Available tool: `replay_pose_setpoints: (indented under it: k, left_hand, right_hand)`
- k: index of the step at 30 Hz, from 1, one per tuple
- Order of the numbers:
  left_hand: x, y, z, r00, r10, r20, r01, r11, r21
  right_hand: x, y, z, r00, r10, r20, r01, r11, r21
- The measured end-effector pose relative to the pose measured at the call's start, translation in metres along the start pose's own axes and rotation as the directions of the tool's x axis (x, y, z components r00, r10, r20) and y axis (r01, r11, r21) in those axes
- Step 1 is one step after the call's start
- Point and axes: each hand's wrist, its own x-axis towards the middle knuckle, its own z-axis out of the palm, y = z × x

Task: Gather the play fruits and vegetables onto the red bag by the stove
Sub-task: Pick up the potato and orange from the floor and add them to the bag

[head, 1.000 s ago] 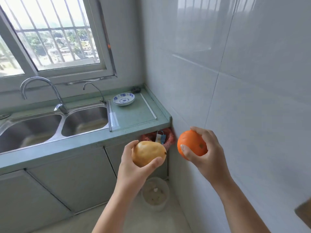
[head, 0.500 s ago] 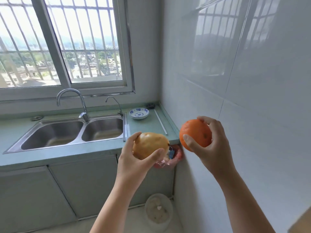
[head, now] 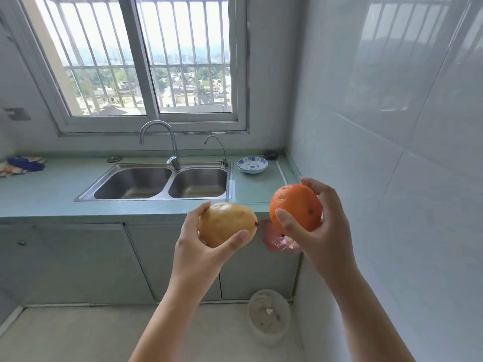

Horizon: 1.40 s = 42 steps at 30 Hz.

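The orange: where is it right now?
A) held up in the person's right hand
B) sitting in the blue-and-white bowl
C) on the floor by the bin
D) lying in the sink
A: the right hand holds the orange in the air, fingers curled round it, while the left hand holds a pear.

Brushed steel sink [head: 136, 182] — glossy wall tiles [head: 392, 178]

The view has lifted and swung left: the sink [head: 159, 182] now sits mid-frame and a blue cloth [head: 24, 164] has appeared at the tabletop's [head: 52, 197] far left. The right hand's [head: 322, 233] orange [head: 295, 207] now overlaps the tabletop's edge.
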Motion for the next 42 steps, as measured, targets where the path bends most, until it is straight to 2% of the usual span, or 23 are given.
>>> replay_pose_setpoints:
  k: [10,15,31,36,42]
  left_hand:
    - [0.015,-0.026,-0.064,0.983,-0.015,-0.183,0.033,0.995,0.098]
    - [0.037,-0.042,-0.104,0.967,-0.045,-0.251,0.068,0.994,0.084]
    - [0.117,-0.104,-0.285,0.935,-0.042,-0.351,0.072,0.995,0.072]
    - [0.117,-0.132,-0.346,0.908,-0.072,-0.412,0.112,0.991,0.074]
    - [0.096,-0.154,-0.408,0.846,-0.109,-0.522,0.181,0.98,0.087]
  right_hand:
    - [0.006,-0.008,0.087,0.986,-0.04,0.16,0.021,0.993,0.12]
    - [0.016,-0.016,0.137,0.973,-0.047,0.226,0.014,0.99,0.143]
    - [0.035,-0.092,0.348,0.915,-0.117,0.387,0.035,0.976,0.214]
    - [0.021,-0.113,0.413,0.88,-0.136,0.455,0.023,0.969,0.245]
    - [-0.009,-0.138,0.482,0.797,-0.149,0.586,-0.052,0.949,0.312]
